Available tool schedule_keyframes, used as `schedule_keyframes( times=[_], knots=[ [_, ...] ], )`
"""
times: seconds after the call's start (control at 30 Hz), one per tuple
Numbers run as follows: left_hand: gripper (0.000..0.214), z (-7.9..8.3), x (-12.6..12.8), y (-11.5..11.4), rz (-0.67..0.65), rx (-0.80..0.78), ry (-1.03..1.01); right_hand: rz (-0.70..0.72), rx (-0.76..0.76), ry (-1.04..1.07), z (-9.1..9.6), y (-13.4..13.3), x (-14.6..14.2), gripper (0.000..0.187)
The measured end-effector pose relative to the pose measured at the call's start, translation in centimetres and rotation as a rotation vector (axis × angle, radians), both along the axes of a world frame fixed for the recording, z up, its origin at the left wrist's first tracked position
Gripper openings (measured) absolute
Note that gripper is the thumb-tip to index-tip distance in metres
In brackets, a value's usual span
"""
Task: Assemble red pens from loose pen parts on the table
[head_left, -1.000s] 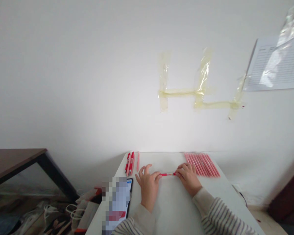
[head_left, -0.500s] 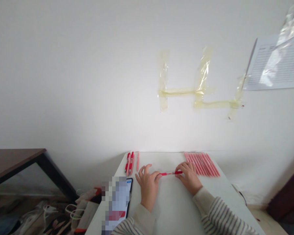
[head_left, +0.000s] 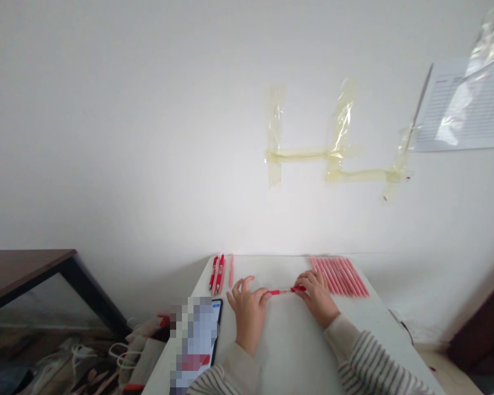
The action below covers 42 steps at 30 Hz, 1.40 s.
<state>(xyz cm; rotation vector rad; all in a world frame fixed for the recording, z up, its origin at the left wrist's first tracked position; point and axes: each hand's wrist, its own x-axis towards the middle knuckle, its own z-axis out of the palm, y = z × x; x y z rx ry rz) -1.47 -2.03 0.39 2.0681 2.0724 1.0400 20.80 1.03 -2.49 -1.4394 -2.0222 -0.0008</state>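
Note:
A red pen [head_left: 286,291] lies crosswise between my two hands, just above the white table [head_left: 292,351]. My left hand [head_left: 249,310] pinches its left end with thumb and forefinger, the other fingers raised. My right hand [head_left: 316,298] is closed on its right end. A row of several pink pen barrels [head_left: 341,276] lies right of my right hand. Left of my left hand lie two red pens [head_left: 216,274] and one pink barrel [head_left: 231,270].
A phone [head_left: 197,343] rests on the table's left edge. A dark side table [head_left: 24,274] stands at left, with cables and clutter [head_left: 107,359] on the floor below. Tape strips [head_left: 333,156] and a printed sheet [head_left: 465,107] hang on the wall.
My right hand has drawn slightly to the right along the pen, so a longer stretch of red shows between the hands. The left hand has hardly moved.

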Motion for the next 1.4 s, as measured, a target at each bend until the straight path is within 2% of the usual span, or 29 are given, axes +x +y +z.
schedule_keyframes(
  times=[0.13, 0.3, 0.47, 0.67, 0.9, 1.4],
  knots=[
    [0.016, 0.2, 0.1, -0.1, -0.005, -0.001, -0.009, 0.004, -0.004, -0.003, 0.1, 0.0, 0.1, 0.007],
    [0.016, 0.3, 0.2, -0.1, -0.006, 0.003, -0.015, 0.001, -0.003, -0.024, 0.0, -0.3, 0.0, 0.025],
    [0.013, 0.2, 0.2, 0.0, -0.003, -0.005, -0.014, 0.015, 0.011, -0.089, 0.0, -0.4, -0.2, 0.024],
    [0.014, -0.1, 0.2, 0.0, 0.012, 0.001, -0.003, 0.046, 0.012, -0.042, 0.4, -0.4, -0.3, 0.007],
    [0.013, 0.0, 0.0, 0.2, 0.004, 0.031, -0.021, 0.043, -0.005, -0.052, 0.5, -0.6, -0.2, 0.017],
    [0.014, -0.1, 0.1, 0.2, 0.022, -0.005, -0.004, 0.067, 0.002, -0.083, -0.5, 0.0, -0.2, 0.017]
  ],
)
